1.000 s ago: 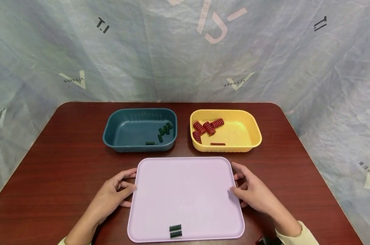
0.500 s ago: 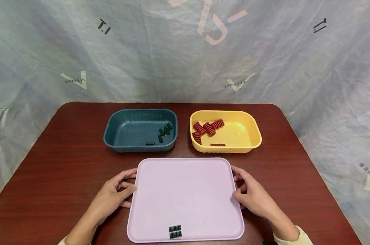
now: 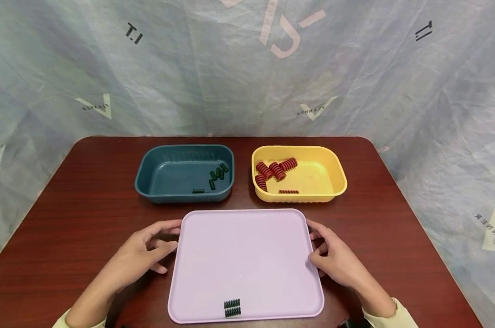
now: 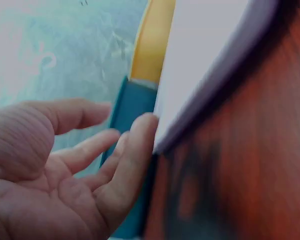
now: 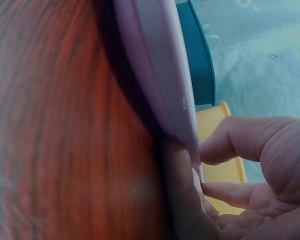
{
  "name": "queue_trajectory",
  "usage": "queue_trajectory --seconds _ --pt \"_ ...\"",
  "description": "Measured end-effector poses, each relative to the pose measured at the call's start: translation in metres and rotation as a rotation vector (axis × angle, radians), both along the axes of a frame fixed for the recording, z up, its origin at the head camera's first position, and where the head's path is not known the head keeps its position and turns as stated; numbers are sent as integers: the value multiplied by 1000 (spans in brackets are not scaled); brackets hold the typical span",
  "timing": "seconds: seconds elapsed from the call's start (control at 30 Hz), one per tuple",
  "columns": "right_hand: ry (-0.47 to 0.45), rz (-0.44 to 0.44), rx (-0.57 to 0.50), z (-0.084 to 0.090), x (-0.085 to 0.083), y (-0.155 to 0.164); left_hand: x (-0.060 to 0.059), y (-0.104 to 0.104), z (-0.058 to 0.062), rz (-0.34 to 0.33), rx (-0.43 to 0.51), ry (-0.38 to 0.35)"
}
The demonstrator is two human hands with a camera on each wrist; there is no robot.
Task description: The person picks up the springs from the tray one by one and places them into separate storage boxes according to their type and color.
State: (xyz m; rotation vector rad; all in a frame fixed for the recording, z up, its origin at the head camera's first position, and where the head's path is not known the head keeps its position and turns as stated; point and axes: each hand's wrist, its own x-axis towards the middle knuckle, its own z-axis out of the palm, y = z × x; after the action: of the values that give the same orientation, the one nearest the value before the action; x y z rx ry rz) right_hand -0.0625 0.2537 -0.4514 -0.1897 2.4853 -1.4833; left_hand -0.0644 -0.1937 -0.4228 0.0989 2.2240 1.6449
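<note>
A pale lilac tray [image 3: 243,259] lies on the table with two dark green springs [image 3: 232,308] side by side near its front edge. At the tray's left side is my left hand [image 3: 138,255], thumb and fingers spread; in the left wrist view its thumb is off the rim, while a fingertip [image 4: 146,122] is close to the tray corner. My right hand [image 3: 339,259] holds the tray's right edge, its thumb [image 5: 217,145] against the rim and other fingers along the side and underneath, partly hidden.
Behind the tray, a teal bin [image 3: 169,177] at left contains several small green springs [image 3: 219,173]. A yellow bin [image 3: 321,177] at right holds several red springs [image 3: 277,171]. A small black object [image 3: 350,323] shows by the right sleeve.
My left hand has moved left, its thumb coming away from the tray's rim. The right thumb has shifted slightly outward along the right edge. The springs stay in place.
</note>
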Motion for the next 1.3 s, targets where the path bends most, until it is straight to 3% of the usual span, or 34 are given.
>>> queue_trajectory --seconds 0.1,0.2,0.33,0.43,0.67,0.93,1.3 --pt "-3 -6 0 0 -1 0 1 10 6 -132 10 -11" --pt "-7 -9 2 0 -1 0 4 24 8 -306 44 -58" --pt "-10 -9 5 -1 -1 0 7 42 4 -524 116 -154" --pt "-9 -9 1 -2 -1 0 6 53 -2 -620 154 -198" --pt "-12 -6 -20 -2 -1 0 1 71 -15 -721 173 -233" --pt "-31 -6 -38 -3 0 1 -2 87 -20 -811 213 -290" --pt "-24 -9 -27 0 0 0 -3 91 -21 -805 218 -319"
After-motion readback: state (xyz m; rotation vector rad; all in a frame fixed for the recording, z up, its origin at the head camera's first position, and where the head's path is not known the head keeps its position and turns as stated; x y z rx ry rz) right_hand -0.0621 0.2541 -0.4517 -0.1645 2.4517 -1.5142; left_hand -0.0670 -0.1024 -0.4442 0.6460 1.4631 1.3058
